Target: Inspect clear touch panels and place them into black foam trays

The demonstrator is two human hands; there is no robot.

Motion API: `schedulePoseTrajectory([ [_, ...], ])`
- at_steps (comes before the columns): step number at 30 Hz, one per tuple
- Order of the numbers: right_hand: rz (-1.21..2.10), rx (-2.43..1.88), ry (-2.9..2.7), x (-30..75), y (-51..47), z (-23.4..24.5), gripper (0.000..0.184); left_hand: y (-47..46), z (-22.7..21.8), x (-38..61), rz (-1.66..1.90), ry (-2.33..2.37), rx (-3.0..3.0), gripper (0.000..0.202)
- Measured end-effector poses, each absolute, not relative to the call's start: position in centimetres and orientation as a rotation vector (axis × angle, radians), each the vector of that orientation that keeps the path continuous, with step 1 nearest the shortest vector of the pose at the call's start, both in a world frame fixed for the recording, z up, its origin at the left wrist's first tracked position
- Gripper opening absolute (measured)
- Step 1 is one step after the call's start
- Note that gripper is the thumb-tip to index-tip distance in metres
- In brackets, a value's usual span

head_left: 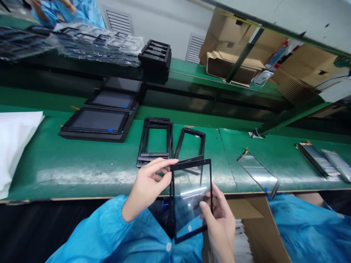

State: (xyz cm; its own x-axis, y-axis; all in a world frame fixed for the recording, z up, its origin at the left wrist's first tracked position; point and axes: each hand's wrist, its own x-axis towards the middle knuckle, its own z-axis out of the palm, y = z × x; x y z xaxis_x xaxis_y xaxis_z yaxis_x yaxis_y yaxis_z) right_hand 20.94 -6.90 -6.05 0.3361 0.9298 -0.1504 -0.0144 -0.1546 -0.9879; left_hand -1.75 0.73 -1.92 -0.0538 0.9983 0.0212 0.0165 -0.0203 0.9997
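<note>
In front of me I hold up a clear glass touch panel with a black border (192, 199), tilted over the bench's front edge. My left hand (149, 184) pinches its upper left corner between thumb and fingers. My right hand (221, 223) grips its right side, the thumb lying on the glass and the fingers behind. A dark edge shows just behind the panel's top; I cannot tell whether it belongs to a separate frame. Beyond my hands lie a stack of black plastic frames (142, 146) and another black frame (203, 146), partly covered by the panel.
Trays of dark screens (100, 120) stand at the back left, white sheets (19, 142) at far left. A glass screen (257, 170) and stacked screens (315, 159) lie rightward. Below the bench is an open cardboard box (265, 230). Another person's blue sleeve (309, 226) is at right.
</note>
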Motion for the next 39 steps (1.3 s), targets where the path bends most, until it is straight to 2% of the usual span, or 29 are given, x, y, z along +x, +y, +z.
schedulePoseTrajectory([
  [18, 0.955, -1.493, -0.844, 19.3, -7.1, -6.9, 0.061, 1.4, -1.7, -1.6, 1.343, 1.222, 1.040, 0.017],
  [26, 0.946, -1.473, -0.860, 19.3, -6.9, -8.0, 0.070, 1.7, -1.8, -1.8, 1.326, 1.211, 1.021, 0.020],
  [33, 1.070, -1.437, -0.716, 18.5, -6.4, -8.0, 0.067, 2.0, -2.4, -2.0, 1.346, 1.226, 1.143, 0.018],
  [39, 0.962, -1.466, -0.709, 18.1, -6.0, -7.7, 0.070, 2.8, -2.9, -1.6, 1.299, 1.242, 1.110, 0.021],
])
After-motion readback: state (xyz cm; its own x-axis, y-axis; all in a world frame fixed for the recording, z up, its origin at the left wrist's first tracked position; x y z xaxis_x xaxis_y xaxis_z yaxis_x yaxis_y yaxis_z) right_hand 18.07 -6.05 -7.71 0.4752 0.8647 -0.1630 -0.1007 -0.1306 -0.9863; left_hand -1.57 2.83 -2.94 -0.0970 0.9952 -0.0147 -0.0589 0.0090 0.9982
